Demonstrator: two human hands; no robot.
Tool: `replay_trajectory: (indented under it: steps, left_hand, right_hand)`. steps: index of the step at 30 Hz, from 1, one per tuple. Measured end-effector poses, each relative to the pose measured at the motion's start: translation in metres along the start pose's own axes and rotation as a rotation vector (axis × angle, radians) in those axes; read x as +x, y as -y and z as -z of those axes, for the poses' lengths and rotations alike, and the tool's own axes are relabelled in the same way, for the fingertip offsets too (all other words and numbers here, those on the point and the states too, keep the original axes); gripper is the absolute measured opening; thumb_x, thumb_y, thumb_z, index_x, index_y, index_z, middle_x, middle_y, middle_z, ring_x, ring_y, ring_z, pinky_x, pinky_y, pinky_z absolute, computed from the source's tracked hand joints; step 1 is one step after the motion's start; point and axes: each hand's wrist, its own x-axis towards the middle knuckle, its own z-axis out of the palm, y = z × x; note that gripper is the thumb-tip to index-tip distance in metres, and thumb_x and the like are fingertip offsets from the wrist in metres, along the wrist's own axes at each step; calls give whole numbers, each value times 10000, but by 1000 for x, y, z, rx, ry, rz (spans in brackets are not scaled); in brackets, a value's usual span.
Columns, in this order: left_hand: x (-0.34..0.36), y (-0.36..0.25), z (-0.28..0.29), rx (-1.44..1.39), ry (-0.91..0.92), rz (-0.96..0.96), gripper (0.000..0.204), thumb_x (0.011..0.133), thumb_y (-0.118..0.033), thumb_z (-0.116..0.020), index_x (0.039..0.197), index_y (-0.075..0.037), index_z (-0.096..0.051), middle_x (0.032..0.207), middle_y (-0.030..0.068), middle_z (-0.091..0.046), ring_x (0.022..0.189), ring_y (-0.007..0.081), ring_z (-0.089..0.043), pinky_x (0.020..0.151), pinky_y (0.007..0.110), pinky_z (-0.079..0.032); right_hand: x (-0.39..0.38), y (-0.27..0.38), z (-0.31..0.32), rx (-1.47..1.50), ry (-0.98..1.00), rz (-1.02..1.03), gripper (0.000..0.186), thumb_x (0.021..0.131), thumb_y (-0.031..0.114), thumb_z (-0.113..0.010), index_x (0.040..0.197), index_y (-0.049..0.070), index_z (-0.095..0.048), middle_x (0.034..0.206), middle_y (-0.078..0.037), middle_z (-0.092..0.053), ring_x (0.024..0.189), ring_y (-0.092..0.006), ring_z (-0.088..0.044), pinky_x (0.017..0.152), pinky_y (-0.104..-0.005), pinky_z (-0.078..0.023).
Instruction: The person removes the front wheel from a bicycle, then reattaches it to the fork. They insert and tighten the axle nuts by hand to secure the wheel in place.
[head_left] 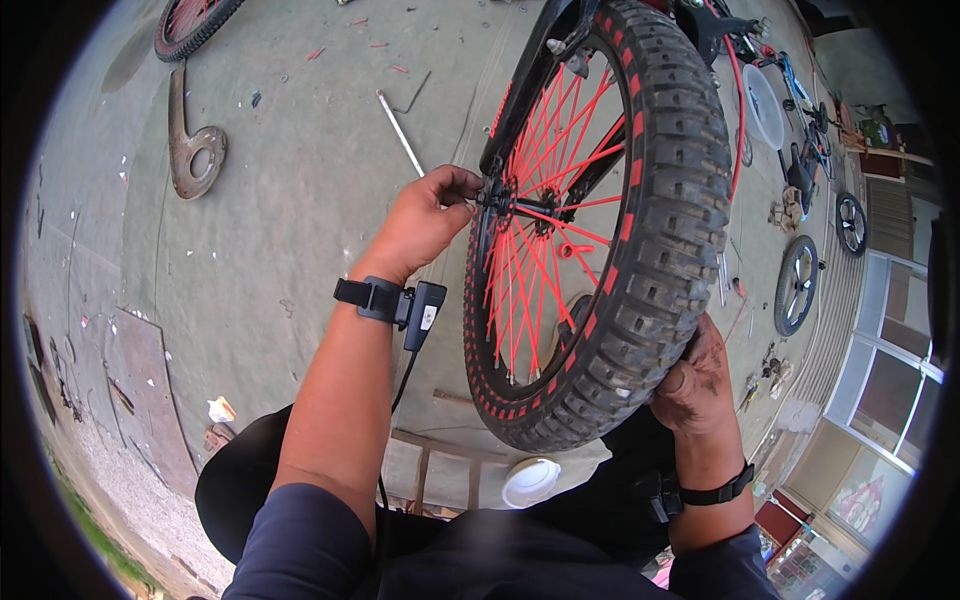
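Head view: the red-spoked bicycle wheel (625,230) is seen between the legs of a black fork (524,95). Its axle end (486,198) is touched by the bent fingers (453,180) of the left hand (425,215); whether they are clamped cannot be told. The knobby tyre (675,210) is touched low by the right hand (702,385), its fingers mostly hidden, their grip indeterminable.

Two hands (425,225), two wristbands (382,299), two red-spoked wheels (665,200), two white bowls (530,482)
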Motion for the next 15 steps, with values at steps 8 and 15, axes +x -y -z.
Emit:
replay_trajectory:
  steps: [8, 15]
  left_hand:
    - [2, 3, 2, 53, 30, 67, 289, 969, -246, -663, 1127, -4, -668, 948, 81, -692, 889, 166, -632, 864, 314, -506]
    - [2, 0, 1, 60, 46, 130, 207, 963, -156, -651, 1092, 5, -660, 927, 27, -657, 863, 122, -596, 821, 298, -500]
  right_hand:
    - [0, 1, 0, -8, -4, -9, 1002, 661, 402, -946, 1409, -55, -461, 1388, -113, -572, 1297, -223, -522, 1098, -364, -384]
    - [0, 1, 0, 21, 5, -12, 988, 665, 373, -948, 1413, -51, -459, 1380, -111, -577, 1289, -220, -531, 1096, -363, -385]
